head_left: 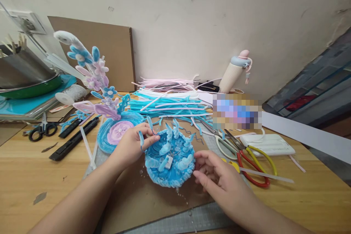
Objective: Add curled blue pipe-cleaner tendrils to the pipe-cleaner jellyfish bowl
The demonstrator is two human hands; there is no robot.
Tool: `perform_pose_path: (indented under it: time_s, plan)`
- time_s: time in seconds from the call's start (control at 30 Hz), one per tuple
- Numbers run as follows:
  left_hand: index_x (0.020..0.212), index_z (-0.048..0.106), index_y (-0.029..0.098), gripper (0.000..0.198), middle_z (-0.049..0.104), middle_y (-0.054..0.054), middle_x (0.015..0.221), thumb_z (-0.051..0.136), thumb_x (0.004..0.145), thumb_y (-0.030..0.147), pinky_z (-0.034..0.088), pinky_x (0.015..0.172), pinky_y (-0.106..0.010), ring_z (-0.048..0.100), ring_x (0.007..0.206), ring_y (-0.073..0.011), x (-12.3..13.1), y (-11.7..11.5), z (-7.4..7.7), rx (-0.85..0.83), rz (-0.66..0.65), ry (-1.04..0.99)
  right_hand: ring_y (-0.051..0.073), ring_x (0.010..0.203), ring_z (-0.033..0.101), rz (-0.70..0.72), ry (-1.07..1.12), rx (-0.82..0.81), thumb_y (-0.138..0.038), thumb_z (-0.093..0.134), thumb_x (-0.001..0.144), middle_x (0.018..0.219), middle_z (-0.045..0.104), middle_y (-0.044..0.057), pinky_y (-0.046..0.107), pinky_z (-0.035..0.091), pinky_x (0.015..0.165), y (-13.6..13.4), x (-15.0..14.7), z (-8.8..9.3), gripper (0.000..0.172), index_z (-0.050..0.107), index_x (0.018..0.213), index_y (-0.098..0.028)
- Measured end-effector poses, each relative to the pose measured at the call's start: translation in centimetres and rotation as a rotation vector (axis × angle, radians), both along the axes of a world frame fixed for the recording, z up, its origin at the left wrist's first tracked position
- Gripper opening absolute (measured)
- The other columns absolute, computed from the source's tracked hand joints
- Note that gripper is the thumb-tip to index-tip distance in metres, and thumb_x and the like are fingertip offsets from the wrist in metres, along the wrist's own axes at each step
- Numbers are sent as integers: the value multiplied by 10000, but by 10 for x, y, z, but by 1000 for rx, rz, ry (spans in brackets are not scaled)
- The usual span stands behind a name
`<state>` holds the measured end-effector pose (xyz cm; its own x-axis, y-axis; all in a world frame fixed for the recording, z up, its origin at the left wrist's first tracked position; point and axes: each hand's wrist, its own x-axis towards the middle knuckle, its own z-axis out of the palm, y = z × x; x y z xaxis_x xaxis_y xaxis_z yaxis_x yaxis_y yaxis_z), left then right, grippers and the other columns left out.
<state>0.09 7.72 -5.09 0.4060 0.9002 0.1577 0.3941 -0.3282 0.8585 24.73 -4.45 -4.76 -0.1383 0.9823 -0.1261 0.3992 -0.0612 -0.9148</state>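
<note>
A round, bowl-like blue pipe-cleaner piece (pixel 179 181) sits on the brown cardboard. Curled pipe cleaners stand up around its rim, and a small white block (pixel 169 162) lies inside it. At the rim's upper left, my left hand (pixel 133 144) is closed, thumb and forefinger pinching a blue pipe cleaner (pixel 149 122). My right hand (pixel 216 175) is at the right side with fingers bent and apart; its fingertips are at the rim. Clear beads hang below the bowl. Behind my left hand lies a flat blue-and-pink coil (pixel 105 137) carrying an upright flowered pipe-cleaner stem (pixel 89 67).
Bundles of blue pipe cleaners (pixel 167 106) and pink ones (pixel 167 83) lie at the back. Red-and-yellow-handled pliers (pixel 255 166) and white-handled scissors (pixel 225 146) are on the right, near a bottle (pixel 233 73). Black scissors (pixel 43 129) and a black cutter (pixel 74 140) lie left.
</note>
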Motion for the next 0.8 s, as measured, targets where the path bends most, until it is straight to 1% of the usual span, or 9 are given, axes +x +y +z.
perform_pose_path:
  time_s: [0.23, 0.43, 0.53, 0.63, 0.7, 0.8]
  plan:
    - [852, 719, 204, 262, 700, -62, 909, 699, 753, 446, 502, 715, -340, 650, 814, -230, 0, -2, 5, -40, 44, -1, 181, 750, 659, 3, -6, 10, -296, 507, 902, 937, 671, 58, 333, 551, 650, 0, 0, -1, 239, 495, 1126, -215]
    - [974, 693, 193, 412, 727, -64, 910, 758, 687, 481, 529, 664, -336, 670, 777, -237, -1, -3, 7, -72, 95, -4, 179, 752, 658, 5, -8, 2, -294, 497, 906, 941, 667, 61, 330, 552, 644, 0, 0, 2, 241, 489, 1131, -211]
    - [956, 690, 191, 428, 728, -75, 943, 772, 668, 496, 530, 662, -338, 670, 803, -247, -4, -3, 7, -66, 98, 1, 179, 753, 657, 8, 3, 3, -292, 498, 903, 939, 665, 61, 330, 554, 649, 0, 0, 2, 243, 489, 1131, -212]
    - [950, 687, 191, 412, 720, -80, 971, 768, 678, 490, 525, 657, -337, 661, 801, -240, -6, -3, 6, -60, 89, 8, 181, 754, 656, 7, 2, 3, -291, 501, 901, 936, 665, 61, 335, 553, 653, 1, 0, 1, 240, 490, 1128, -213]
    - [910, 684, 190, 359, 708, -70, 953, 757, 696, 469, 512, 651, -333, 645, 778, -224, -6, -3, 6, -48, 86, 11, 180, 756, 655, 7, 0, 3, -291, 502, 904, 938, 664, 58, 338, 553, 662, 0, 0, 1, 238, 490, 1130, -215]
    - [797, 670, 191, 262, 675, -47, 879, 735, 721, 433, 492, 678, -336, 624, 776, -214, -6, -2, 4, -16, 81, 10, 181, 754, 654, 7, 4, -5, -295, 502, 908, 929, 662, 57, 335, 550, 652, 0, 0, 1, 243, 488, 1137, -215]
